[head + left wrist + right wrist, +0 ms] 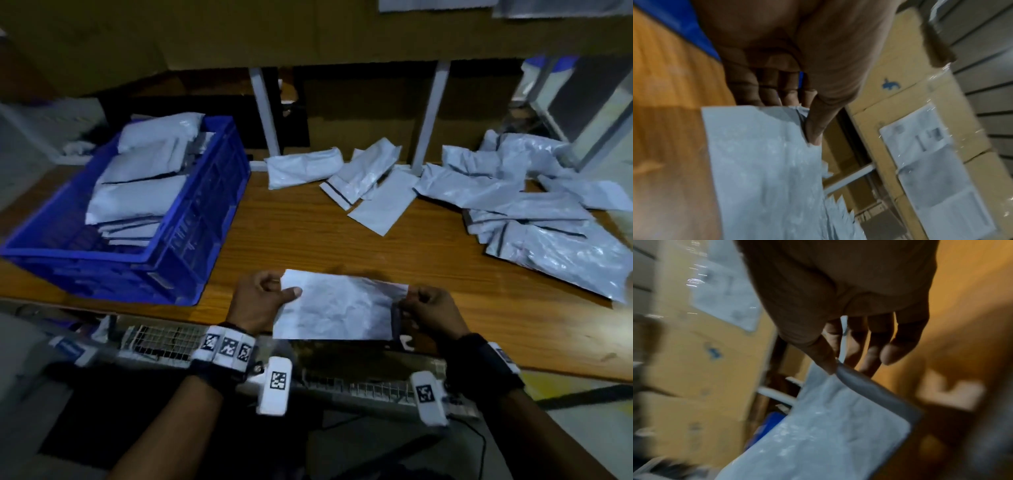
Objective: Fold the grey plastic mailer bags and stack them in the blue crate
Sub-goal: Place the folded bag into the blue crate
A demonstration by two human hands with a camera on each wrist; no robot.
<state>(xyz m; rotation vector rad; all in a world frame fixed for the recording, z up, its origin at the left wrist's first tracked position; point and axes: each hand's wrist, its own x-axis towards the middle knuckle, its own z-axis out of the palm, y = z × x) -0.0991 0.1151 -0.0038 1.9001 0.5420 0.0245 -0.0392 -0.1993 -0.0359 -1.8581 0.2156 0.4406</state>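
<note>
A grey mailer bag (337, 308) hangs stretched between my two hands over the near edge of the wooden table (308, 236). My left hand (263, 296) pinches its left edge, thumb on top; the same bag (764, 170) fills the left wrist view under the hand (797, 104). My right hand (423, 306) pinches the right end by the dark strip, and the right wrist view has the bag (828, 426) below the hand (840, 352). The blue crate (191, 219) stands at the left with several folded bags (140, 192) stacked inside.
Loose unfolded mailer bags (507, 202) lie scattered across the table's back middle and right. Two grey metal legs (263, 113) rise behind them, with cardboard boxes (900, 91) beyond. A wire mesh rack (164, 342) runs below the table's front edge.
</note>
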